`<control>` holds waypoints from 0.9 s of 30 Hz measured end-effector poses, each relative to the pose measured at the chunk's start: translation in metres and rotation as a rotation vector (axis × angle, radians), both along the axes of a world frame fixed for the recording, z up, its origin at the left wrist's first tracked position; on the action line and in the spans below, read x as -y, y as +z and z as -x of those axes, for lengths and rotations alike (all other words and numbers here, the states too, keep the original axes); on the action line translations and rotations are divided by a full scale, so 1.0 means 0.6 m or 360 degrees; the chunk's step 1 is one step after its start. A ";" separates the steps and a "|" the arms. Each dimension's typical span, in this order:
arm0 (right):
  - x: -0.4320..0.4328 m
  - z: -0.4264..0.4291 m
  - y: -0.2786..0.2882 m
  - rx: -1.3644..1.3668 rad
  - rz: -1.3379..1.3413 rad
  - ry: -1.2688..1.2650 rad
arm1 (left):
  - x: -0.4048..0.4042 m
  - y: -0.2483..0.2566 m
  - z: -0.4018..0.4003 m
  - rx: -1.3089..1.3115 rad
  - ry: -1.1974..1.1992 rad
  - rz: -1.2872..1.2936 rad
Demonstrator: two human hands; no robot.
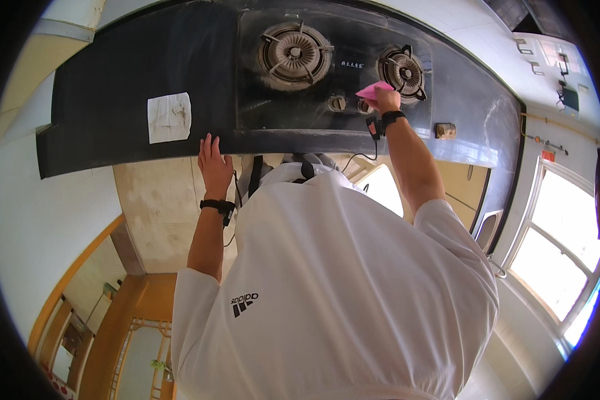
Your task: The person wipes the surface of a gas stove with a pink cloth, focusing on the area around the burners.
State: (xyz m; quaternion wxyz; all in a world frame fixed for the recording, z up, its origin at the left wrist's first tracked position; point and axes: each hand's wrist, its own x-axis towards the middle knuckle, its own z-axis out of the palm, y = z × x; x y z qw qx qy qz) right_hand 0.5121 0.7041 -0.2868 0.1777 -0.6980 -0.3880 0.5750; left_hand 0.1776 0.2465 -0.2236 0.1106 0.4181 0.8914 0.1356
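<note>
My right hand (385, 99) grips a pink cloth (372, 90) over the black gas hob (300, 112). It is beside the right burner (404, 73) and partly covers the right control knob (364, 106). The other knob (337, 103) and the larger left burner (295, 54) are in plain view. At the counter's front edge, my left hand (215, 167) holds nothing, with its fingers stretched forward and the thumb apart. A stained white paper sheet (169, 118) lies flat on the dark countertop (130, 65), just beyond the left hand.
A small brown block (445, 131) sits on the counter right of the hob. Black wrist devices (225, 207) with cables are strapped to both forearms. A window (555, 240) is at the right, and a gas pipe with a valve (545, 142) runs along the wall.
</note>
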 end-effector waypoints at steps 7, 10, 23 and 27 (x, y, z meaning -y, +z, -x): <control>-0.042 -0.052 -0.053 0.0365 -0.0025 0.0309 | -0.004 -0.012 -0.063 0.0036 0.0109 0.0028; -0.051 -0.057 0.007 0.1748 -0.1082 0.2206 | -0.002 -0.022 -0.090 0.0073 0.0091 0.0008; -0.055 -0.045 0.056 0.0581 -0.0271 0.0822 | -0.009 -0.028 -0.080 0.0139 0.0074 0.0036; -0.021 -0.091 0.142 0.0350 -0.0422 0.0619 | -0.016 -0.030 -0.072 0.0188 0.0051 0.0051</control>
